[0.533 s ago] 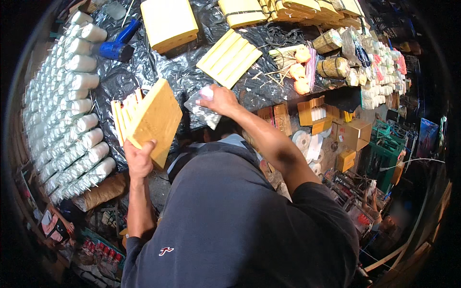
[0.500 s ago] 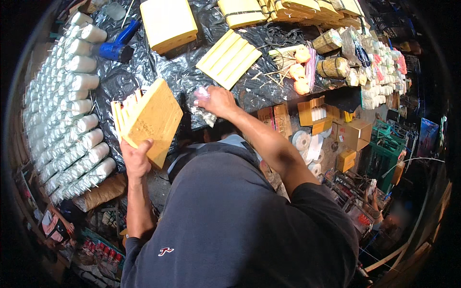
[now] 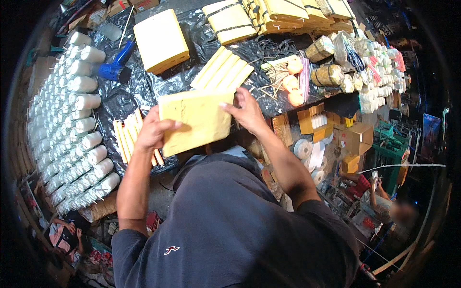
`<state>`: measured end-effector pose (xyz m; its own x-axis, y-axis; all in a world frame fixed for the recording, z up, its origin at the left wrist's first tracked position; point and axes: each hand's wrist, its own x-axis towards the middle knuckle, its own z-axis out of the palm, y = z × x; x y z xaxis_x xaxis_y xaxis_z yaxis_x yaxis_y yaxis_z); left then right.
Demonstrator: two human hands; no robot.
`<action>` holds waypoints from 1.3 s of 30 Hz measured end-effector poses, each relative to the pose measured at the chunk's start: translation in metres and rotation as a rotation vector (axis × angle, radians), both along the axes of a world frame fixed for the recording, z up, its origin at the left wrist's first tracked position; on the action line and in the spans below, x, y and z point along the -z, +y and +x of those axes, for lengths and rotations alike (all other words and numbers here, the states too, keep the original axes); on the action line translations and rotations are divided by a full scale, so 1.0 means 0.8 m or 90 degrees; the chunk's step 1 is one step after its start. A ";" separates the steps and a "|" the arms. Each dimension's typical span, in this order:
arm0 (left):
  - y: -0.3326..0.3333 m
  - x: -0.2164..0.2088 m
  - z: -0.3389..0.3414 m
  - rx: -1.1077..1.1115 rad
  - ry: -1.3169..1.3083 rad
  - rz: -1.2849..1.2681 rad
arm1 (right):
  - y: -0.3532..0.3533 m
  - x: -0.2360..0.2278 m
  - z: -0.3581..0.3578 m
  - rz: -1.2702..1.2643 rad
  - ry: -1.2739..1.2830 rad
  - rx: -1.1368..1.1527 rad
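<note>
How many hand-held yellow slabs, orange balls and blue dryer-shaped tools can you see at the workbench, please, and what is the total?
Yellow slab between the left hand and right hand: 1
Orange balls in a row: 3
Blue dryer-shaped tool on the black plastic sheet: 1
Total: 5

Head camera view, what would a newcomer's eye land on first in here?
Most likely the flat yellow block, front and centre, gripped at its left edge by the left hand and at its right by the right hand. Next, the dense rows of white cylinders along the left side. Then the bright blue object beside them, on black plastic sheeting.
</note>
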<state>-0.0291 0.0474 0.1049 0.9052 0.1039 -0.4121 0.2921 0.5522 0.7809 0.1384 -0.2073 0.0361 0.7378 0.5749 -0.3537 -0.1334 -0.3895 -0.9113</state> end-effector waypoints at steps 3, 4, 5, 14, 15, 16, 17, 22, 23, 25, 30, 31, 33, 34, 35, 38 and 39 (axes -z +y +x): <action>-0.057 0.069 0.039 -0.214 -0.047 -0.123 | 0.002 0.025 0.014 0.067 0.123 0.089; -0.075 0.089 0.052 -0.268 -0.036 -0.125 | 0.003 0.045 0.036 -0.042 -0.059 0.073; -0.093 0.108 0.069 -0.289 -0.024 -0.060 | 0.004 0.076 0.068 -0.011 0.042 0.129; -0.093 0.199 0.144 -0.104 0.397 0.575 | 0.052 0.112 0.216 -0.306 -0.282 -0.146; -0.090 0.203 0.150 -0.080 0.421 0.568 | 0.054 0.121 0.222 -0.320 -0.301 -0.144; -0.089 0.207 0.152 -0.088 0.432 0.572 | 0.060 0.122 0.222 -0.333 -0.319 -0.144; -0.087 0.211 0.154 -0.095 0.442 0.576 | 0.064 0.122 0.223 -0.347 -0.337 -0.143; -0.083 0.191 0.164 -0.106 0.500 0.462 | 0.081 0.094 0.222 -0.463 -0.341 -0.212; -0.082 0.186 0.166 -0.087 0.511 0.468 | 0.080 0.093 0.223 -0.451 -0.330 -0.210; -0.081 0.188 0.168 -0.058 0.519 0.536 | 0.077 0.100 0.229 -0.423 -0.310 -0.206; -0.100 0.206 0.169 -0.136 0.472 0.616 | 0.086 0.113 0.247 -0.418 -0.202 -0.242; -0.103 0.198 0.174 -0.145 0.501 0.586 | 0.087 0.111 0.250 -0.416 -0.177 -0.252; -0.099 0.211 0.163 -0.146 0.464 0.566 | 0.089 0.107 0.254 -0.414 -0.125 -0.272; -0.093 0.216 0.162 -0.146 0.442 0.558 | 0.085 0.111 0.262 -0.374 -0.085 -0.247; -0.086 0.211 0.160 -0.103 0.462 0.557 | 0.072 0.120 0.263 -0.337 -0.041 -0.225; -0.080 0.207 0.140 -0.139 0.435 0.523 | 0.069 0.068 0.234 -0.172 0.210 -0.187; -0.080 0.160 0.147 -0.120 0.437 0.584 | 0.059 0.059 0.233 -0.114 0.230 -0.202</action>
<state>0.0881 -0.0166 -0.0232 0.4592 0.7271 -0.5104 0.7824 -0.0589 0.6200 0.3246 -0.1599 -0.0114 0.3499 0.6573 -0.6675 -0.2773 -0.6079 -0.7440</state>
